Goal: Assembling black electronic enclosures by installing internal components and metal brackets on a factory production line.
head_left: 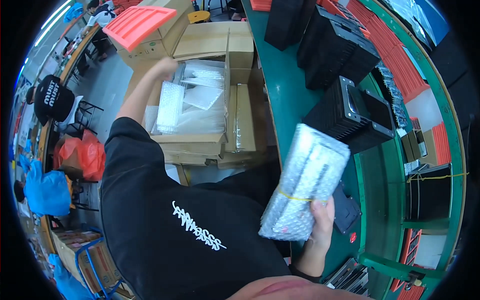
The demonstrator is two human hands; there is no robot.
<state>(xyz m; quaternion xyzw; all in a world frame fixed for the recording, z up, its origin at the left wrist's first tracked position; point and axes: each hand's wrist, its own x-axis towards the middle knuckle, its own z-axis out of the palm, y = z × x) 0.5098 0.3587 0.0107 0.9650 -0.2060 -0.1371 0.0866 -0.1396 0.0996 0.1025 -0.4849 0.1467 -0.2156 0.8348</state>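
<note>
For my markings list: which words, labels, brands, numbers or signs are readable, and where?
Wording not copied; places only:
Wearer's black shirt: white stylised lettering.
Co-worker's black top: white letters.
Carton by red tray: marks too small.
Bubble-wrapped bundle in right hand: nothing readable.

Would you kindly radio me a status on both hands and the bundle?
Right hand holding bubble-wrapped bundle, yellow band around it. Left hand at open carton, grip unclear. Black stack beyond bundle.
</note>
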